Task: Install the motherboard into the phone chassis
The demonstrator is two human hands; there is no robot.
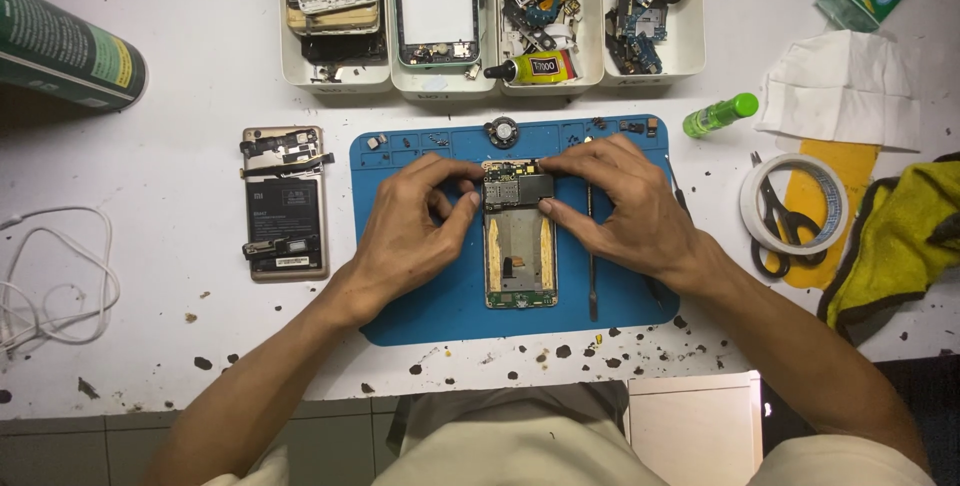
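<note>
An opened phone frame point(519, 256) lies upright on a blue work mat point(420, 306), its circuit board point(518, 186) at the top end. My left hand point(410, 231) rests on the mat at the frame's left, thumb and fingertips pressing the board's left edge. My right hand point(625, 206) covers the frame's upper right, fingers pinching the board's top right corner and right side. Both hands grip the board and frame; the fingertips hide part of the board.
A second opened phone point(285, 204) lies left of the mat. White trays point(345, 74) of phone parts and a glue tube point(530, 69) line the back. At right are a green bottle point(720, 114), tape roll point(795, 204), scissors point(775, 231), yellow cloth point(900, 236). White cable point(55, 281) far left.
</note>
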